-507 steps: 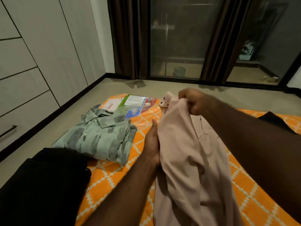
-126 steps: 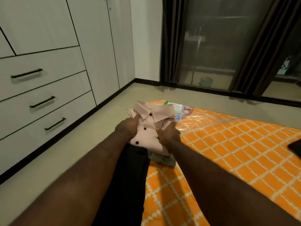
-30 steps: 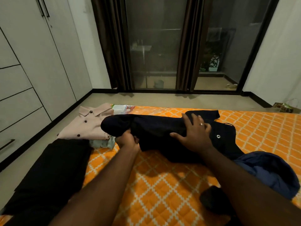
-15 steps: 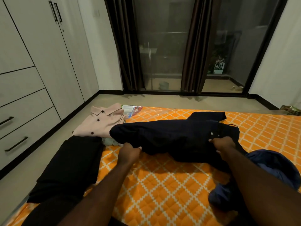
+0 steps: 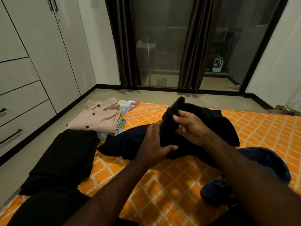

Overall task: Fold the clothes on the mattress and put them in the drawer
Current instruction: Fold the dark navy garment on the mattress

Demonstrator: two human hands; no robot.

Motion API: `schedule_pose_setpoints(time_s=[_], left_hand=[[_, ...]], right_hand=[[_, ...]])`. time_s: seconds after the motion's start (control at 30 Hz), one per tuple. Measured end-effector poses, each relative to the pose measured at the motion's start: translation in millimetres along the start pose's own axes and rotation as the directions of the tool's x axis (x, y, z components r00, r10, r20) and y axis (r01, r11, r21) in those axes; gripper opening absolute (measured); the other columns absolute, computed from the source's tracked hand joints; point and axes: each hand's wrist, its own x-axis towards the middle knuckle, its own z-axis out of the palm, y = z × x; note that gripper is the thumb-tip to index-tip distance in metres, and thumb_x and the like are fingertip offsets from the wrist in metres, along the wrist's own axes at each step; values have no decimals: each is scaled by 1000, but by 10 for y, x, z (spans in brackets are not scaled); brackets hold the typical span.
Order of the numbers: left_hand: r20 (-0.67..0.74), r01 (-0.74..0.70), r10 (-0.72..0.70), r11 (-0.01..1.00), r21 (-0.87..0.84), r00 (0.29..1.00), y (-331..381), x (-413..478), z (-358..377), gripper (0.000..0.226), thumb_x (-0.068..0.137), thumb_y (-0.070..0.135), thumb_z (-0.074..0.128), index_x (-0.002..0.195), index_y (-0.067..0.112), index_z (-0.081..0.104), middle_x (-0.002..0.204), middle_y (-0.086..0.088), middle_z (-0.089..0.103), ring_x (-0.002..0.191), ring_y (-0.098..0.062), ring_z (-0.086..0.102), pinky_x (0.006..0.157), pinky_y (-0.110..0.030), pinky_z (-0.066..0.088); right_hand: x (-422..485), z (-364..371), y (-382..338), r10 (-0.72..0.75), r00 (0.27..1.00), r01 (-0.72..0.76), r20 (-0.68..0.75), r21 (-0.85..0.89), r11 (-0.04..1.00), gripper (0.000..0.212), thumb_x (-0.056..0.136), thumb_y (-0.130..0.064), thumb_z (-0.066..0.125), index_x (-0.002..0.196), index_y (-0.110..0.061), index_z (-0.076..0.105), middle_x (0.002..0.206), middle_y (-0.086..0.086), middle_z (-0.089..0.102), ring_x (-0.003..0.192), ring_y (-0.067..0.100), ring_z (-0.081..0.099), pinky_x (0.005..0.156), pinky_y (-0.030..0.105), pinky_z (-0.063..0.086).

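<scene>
- Two hands meet on the dark garment (image 5: pixel 125 142), which lies bunched across the middle of the mattress (image 5: pixel 162 185), with its left end sprawling toward the folded pile.
- Our left hand (image 5: pixel 153 144) grips the cloth from the near side, thumb tucked under a fold. Our right hand (image 5: pixel 193 128) pinches a raised bunch of it between thumb and curled fingers.
- To fold it well, we judge we should first find matching seams or edges. Then we shake the bunch out and lay it smooth on bare mattress before halving it.
- Folded already are the pink shirt (image 5: pixel 97 118), lying on a green shirt (image 5: pixel 121 123) at the far left, and a black folded garment (image 5: pixel 65 154) nearer us.
- One blue garment (image 5: pixel 268 163) lies crumpled at the near right, and we should keep it out of the fold.
- All the drawers (image 5: pixel 19 115) we can see stand closed along the left wall, apart from the mattress.
</scene>
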Motion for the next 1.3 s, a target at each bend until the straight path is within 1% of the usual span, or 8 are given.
schedule_pose_setpoints(time_s=[0.13,0.33,0.5,0.8,0.93,1.07,1.2,1.3], left_hand=[[-212,59,-114,966,-253,971,-10,-15,-79,102,64,33,94,143,38,30,136,11,50,119,0,54,92,-21,50],[-196,96,-174,931,-351,965,-133,-7,-251,47,88,34,76,131,30,58,117,13,69,110,-3,65,95,-41,56],[-233,136,-280,861,-491,931,-61,112,-368,18,98,13,63,115,19,68,105,4,73,101,-15,69,87,-39,60],[-249,217,-594,602,-768,765,-145,179,-704,17,92,32,71,106,23,75,107,0,76,104,-23,71,89,-40,58],[-81,251,-790,288,-924,607,-251,194,-918,36,81,30,76,112,11,75,105,-9,77,94,-27,74,75,-35,60],[125,401,-793,160,-902,596,-306,180,-1008,24,84,19,71,103,5,74,95,-14,77,78,-31,73,63,-34,60],[-402,571,-677,736,-363,616,-428,173,-847,36,76,9,82,106,13,62,115,-12,66,100,-29,64,83,-41,57],[-616,189,32,938,289,787,-260,62,-658,36,79,0,74,111,12,62,118,-13,53,105,-29,54,89,-41,50]], right_hand=[[13,456,82,106,968,-53,226,-230,972,47,96,-18,65,138,1,52,83,6,55,66,13,49,52,22,33],[15,528,-39,90,973,-11,214,-343,939,36,99,2,55,135,0,59,122,16,70,114,23,68,97,31,55],[-170,327,-187,-325,943,181,68,-926,331,35,92,4,64,121,-14,72,102,-3,74,93,5,70,88,28,58],[-280,167,21,-624,781,9,34,-999,-43,74,80,-38,80,145,-34,46,140,-1,40,132,25,38,108,51,35],[-208,5,52,-541,814,-101,-213,-968,230,69,82,-22,77,143,-38,49,143,1,47,133,26,44,104,45,40],[-271,-174,23,-332,914,-36,-234,-861,508,26,94,-6,66,87,-30,72,85,-13,73,81,0,66,71,23,48],[-240,-129,75,-335,883,-70,-329,-797,600,35,96,-2,57,68,-21,60,65,-7,60,58,-1,54,60,24,38],[-125,-87,88,-317,839,-90,-443,-686,722,22,98,-4,51,81,-8,66,77,10,64,72,21,57,68,36,41]])
